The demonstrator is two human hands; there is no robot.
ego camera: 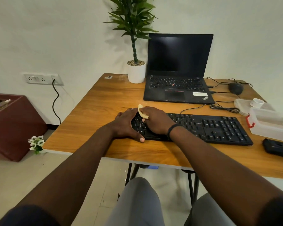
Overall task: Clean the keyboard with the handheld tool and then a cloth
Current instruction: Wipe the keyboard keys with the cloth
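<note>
Our left hand (127, 123) lies flat, fingers spread, gripping the matte black keyboard's (203, 128) end, while our right hand (155, 120) beside it pinches a pale, curved tool (141, 111), mostly hidden.

A black full-size keyboard (203, 128) lies flat on a wooden table, near its front edge, running left to right with its right end angled slightly toward the viewer. Its keys carry white lettering, and a number pad sits at the right end. A thin black cable leaves its back edge. The left end is partly hidden. There, a small pale yellow handheld tool (141, 111), curved and narrow, stands tilted over the keys; how its lower end meets them cannot be seen.
</note>
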